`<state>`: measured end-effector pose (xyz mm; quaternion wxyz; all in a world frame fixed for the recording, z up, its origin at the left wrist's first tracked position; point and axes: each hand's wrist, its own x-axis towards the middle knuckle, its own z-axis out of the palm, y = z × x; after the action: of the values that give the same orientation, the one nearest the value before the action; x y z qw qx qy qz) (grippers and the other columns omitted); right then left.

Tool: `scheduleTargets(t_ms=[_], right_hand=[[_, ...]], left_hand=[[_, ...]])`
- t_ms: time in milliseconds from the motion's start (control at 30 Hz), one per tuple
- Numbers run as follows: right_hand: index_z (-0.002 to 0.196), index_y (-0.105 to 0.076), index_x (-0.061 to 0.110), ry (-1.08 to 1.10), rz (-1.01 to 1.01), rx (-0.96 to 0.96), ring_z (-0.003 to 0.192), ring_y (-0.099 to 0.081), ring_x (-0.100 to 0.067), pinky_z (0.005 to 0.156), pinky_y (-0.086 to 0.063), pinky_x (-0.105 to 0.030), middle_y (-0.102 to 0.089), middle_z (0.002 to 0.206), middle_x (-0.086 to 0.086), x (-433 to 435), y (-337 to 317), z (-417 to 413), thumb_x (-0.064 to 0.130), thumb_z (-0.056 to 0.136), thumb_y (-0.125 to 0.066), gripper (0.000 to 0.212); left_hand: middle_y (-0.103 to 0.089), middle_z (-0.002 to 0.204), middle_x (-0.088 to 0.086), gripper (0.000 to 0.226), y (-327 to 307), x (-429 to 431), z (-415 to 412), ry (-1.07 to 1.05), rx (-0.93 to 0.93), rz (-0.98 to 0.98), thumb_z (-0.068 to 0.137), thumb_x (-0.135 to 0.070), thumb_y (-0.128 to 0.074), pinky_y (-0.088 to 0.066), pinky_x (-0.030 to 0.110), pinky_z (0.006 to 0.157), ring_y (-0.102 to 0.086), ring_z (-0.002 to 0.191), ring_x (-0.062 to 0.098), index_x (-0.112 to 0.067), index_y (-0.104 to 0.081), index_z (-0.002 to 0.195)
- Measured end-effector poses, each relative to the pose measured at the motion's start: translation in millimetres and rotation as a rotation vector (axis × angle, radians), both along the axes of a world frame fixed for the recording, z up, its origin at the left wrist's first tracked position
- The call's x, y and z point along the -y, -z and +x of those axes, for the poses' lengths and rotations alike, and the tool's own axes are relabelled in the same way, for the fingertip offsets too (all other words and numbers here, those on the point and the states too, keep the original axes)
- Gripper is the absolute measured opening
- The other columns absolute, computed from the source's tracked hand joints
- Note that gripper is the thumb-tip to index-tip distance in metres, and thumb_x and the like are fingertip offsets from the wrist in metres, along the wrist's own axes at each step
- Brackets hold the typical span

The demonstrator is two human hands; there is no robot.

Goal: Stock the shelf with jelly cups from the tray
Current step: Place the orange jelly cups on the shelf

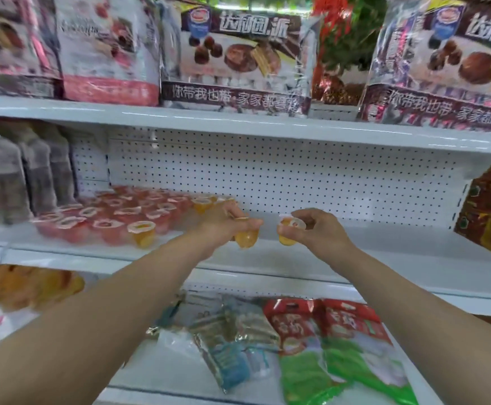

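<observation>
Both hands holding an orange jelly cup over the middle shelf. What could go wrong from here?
1. The left hand pinches its orange cup from above at the rim; it might slip and drop onto the shelf.
2. The right hand holds its cup tilted, so it may land on its side.
3. Placing beside the packed red cups could knock the front orange cup off the edge.

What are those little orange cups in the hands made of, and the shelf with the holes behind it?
The jelly cup in the left hand and the other cup in the right hand look like clear thin plastic, since the orange filling shows through, with a pale peel-off lid. The shelf and holed back panel look like white painted metal, smooth and slightly glossy.
</observation>
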<state>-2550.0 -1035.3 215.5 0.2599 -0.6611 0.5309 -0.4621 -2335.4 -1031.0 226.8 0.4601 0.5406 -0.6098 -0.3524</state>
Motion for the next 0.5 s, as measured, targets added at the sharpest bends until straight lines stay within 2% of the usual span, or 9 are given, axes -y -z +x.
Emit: scheduleTargets(t_ms=[100, 167, 267, 333, 400, 500], right_hand=[[0.108, -0.064, 0.023, 0.003, 0.003, 0.018, 0.095, -0.064, -0.013, 0.088, -0.055, -0.035, -0.065, 0.102, 0.009, 30, 4, 40, 0.038, 0.070, -0.087, 0.047], [0.114, -0.064, 0.020, -0.007, 0.012, 0.027, 0.096, -0.063, -0.013, 0.088, -0.056, -0.037, -0.063, 0.104, 0.008, 45, 4, 62, 0.037, 0.070, -0.087, 0.053], [0.119, -0.061, 0.017, -0.014, 0.027, 0.026, 0.098, -0.063, -0.016, 0.087, -0.056, -0.036, -0.061, 0.106, 0.005, 65, 2, 89, 0.035, 0.070, -0.087, 0.058], [0.119, -0.059, 0.018, -0.007, 0.037, 0.002, 0.099, -0.063, -0.018, 0.088, -0.055, -0.037, -0.063, 0.109, 0.000, 80, 1, 102, 0.035, 0.070, -0.087, 0.059], [0.120, -0.058, 0.019, 0.003, 0.067, -0.014, 0.098, -0.064, -0.019, 0.087, -0.055, -0.037, -0.064, 0.110, -0.003, 95, 2, 114, 0.035, 0.069, -0.087, 0.061], [0.121, -0.057, 0.019, 0.014, 0.123, -0.009, 0.094, -0.063, -0.017, 0.081, -0.054, -0.032, -0.063, 0.111, -0.004, 110, 5, 128, 0.030, 0.071, -0.087, 0.060]], left_hand=[[-0.063, 0.097, -0.001, 0.030, -11, 23, 38, 0.030, 0.051, 0.041, 0.073, -0.024, -0.085, -0.056, 0.027, 0.072, -0.062, 0.086, 0.013, -0.013, -0.058, 0.071], [-0.063, 0.100, 0.002, 0.027, -20, 38, 60, 0.029, 0.143, 0.075, 0.074, -0.024, -0.085, -0.051, 0.020, 0.066, -0.061, 0.084, 0.011, -0.010, -0.063, 0.081], [-0.062, 0.100, 0.007, 0.037, -37, 61, 86, -0.023, 0.381, 0.079, 0.076, -0.032, -0.083, -0.042, 0.026, 0.072, -0.055, 0.088, 0.018, -0.006, -0.067, 0.098], [-0.056, 0.095, 0.006, 0.027, -46, 77, 98, -0.015, 0.510, 0.078, 0.078, -0.028, -0.079, -0.041, 0.027, 0.071, -0.052, 0.084, 0.020, -0.013, -0.063, 0.093], [-0.049, 0.093, 0.004, 0.027, -49, 93, 106, 0.008, 0.613, 0.089, 0.078, -0.023, -0.077, -0.038, 0.027, 0.067, -0.045, 0.080, 0.020, -0.016, -0.054, 0.091], [-0.050, 0.102, 0.000, 0.038, -47, 113, 116, 0.031, 0.732, 0.088, 0.076, -0.024, -0.080, -0.038, 0.024, 0.067, -0.048, 0.090, 0.019, -0.018, -0.056, 0.105]])
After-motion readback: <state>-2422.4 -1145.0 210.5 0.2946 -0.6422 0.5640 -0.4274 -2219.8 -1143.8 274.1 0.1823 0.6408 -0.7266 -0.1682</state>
